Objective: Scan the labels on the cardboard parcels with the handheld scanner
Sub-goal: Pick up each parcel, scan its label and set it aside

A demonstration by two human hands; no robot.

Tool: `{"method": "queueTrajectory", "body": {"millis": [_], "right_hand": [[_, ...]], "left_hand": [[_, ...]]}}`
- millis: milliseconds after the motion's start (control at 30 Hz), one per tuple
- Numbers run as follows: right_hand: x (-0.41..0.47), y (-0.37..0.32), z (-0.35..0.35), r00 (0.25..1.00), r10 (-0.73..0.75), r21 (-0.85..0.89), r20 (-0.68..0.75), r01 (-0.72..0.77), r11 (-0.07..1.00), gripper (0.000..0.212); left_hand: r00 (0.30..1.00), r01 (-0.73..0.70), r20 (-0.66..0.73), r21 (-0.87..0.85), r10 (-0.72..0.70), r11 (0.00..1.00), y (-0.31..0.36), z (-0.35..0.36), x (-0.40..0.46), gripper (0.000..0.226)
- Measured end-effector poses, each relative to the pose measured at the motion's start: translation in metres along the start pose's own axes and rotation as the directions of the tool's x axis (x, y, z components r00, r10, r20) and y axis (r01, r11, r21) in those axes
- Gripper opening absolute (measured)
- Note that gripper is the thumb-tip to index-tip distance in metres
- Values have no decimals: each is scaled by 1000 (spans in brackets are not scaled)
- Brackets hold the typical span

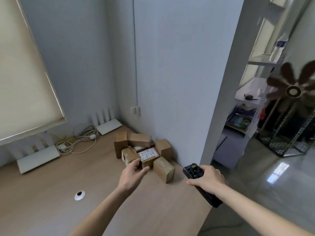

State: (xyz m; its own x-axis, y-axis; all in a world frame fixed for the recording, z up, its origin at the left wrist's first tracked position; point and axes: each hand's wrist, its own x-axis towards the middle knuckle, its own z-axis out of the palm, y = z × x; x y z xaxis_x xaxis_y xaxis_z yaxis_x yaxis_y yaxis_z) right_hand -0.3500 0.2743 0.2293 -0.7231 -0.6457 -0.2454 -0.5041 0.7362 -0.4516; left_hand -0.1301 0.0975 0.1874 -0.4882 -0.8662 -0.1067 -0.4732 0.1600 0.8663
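While the right hand [208, 178] grips the scanner [196, 172], the left hand [132, 173] reaches, fingers apart, toward the labelled parcel [148, 156].

Single head-worn wide-angle view, looking forward and down over a light wooden desk [51, 193] into a corner of pale grey walls [170, 65]. Both forearms enter from the bottom edge, near the lens. Right side opens through a doorway onto a glossy floor [265, 176]. Edges show wide-angle bending.

Soft daylight; edge distortion; blurred fan [293, 86]
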Motion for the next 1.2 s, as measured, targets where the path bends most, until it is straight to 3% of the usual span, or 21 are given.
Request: {"method": "queueTrajectory", "body": {"millis": [333,600,800,1000,1200], "right_hand": [[127,22,52,974,131,25,187,-138,990,64],[225,42,124,902,222,131,371,-288,949,72],[290,45,174,837,201,239,509,-362,901,77],[324,47,199,770,184,366,611,-481,797,91],[325,47,201,798,156,424,582,-461,779,86]], "left_hand": [[994,64,85,117,-74,991,-40,78,123,67],[984,88,131,254,-124,963,-87,140,220,63],[969,144,150,308,-197,941,-118,179,271,64],[956,187,173,267,-238,945,-133,199,300,62],[915,350,146,177,-376,920,-141,197,299,50]]}}
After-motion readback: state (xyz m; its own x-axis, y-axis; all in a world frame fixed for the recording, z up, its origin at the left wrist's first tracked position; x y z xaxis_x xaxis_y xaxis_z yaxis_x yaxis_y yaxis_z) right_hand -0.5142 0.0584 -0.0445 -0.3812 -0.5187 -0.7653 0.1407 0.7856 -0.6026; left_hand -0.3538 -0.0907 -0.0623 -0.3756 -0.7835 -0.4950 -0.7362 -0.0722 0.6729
